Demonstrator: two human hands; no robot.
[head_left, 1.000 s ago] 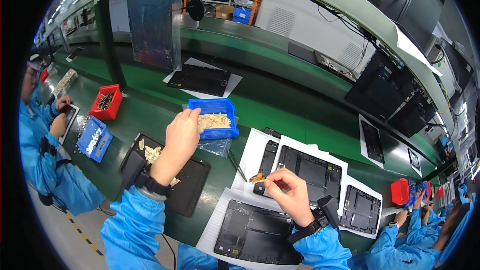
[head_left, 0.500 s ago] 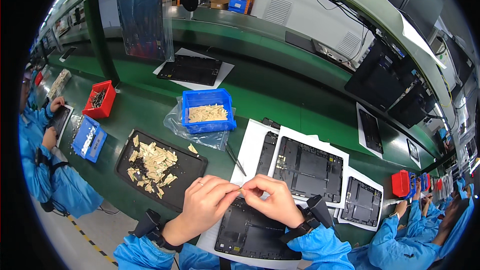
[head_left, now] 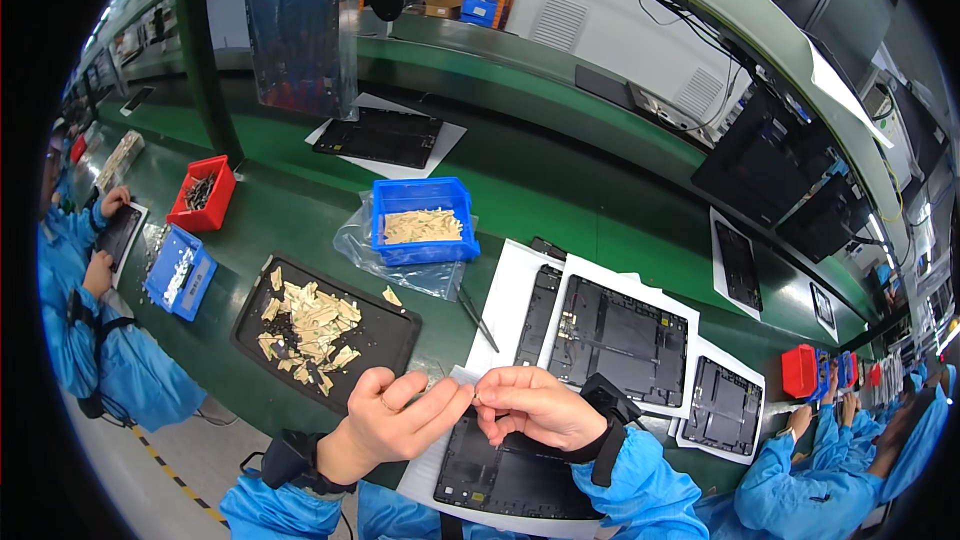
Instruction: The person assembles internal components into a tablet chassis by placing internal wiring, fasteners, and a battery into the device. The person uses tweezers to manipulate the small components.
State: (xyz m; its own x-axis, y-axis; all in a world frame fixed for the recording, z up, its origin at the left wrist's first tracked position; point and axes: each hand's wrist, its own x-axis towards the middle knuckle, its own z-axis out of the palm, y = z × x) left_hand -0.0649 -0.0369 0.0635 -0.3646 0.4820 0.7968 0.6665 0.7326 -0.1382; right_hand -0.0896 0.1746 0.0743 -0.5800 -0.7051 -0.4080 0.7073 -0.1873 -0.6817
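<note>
Working a small piece (head_left: 476,396) between the fingertips looks like the step in hand: the left hand (head_left: 410,420) and the right hand (head_left: 535,406) meet in front of the body, over the upper edge of the nearest dark panel (head_left: 515,485). The right thumb and forefinger are closed in a pinch, seemingly on that piece. The left fingertips touch the same spot, but I cannot tell whether they grip it too or only brace or pick at it; their undersides are hidden.

As I judge it, the next move calls for a light, steady pinch and a clean parting of the 2 hands, so that nothing drops onto the panel below.

The piece is nearly all covered by fingers, so its shape and colour are not clear. To the left, tan pieces (head_left: 316,322) lie in a loose heap on a black tray (head_left: 386,328): flat, thin, mostly narrow strips, some lying across others, with dark crumbs among them. 1 stray piece (head_left: 391,295) lies apart from the heap, near the tray's far right corner. More strips (head_left: 423,227) of similar colour fill the bottom of a blue bin (head_left: 430,254) beyond the tray. Dark tweezers (head_left: 479,321) lie between the tray and the white sheets (head_left: 495,290).
</note>
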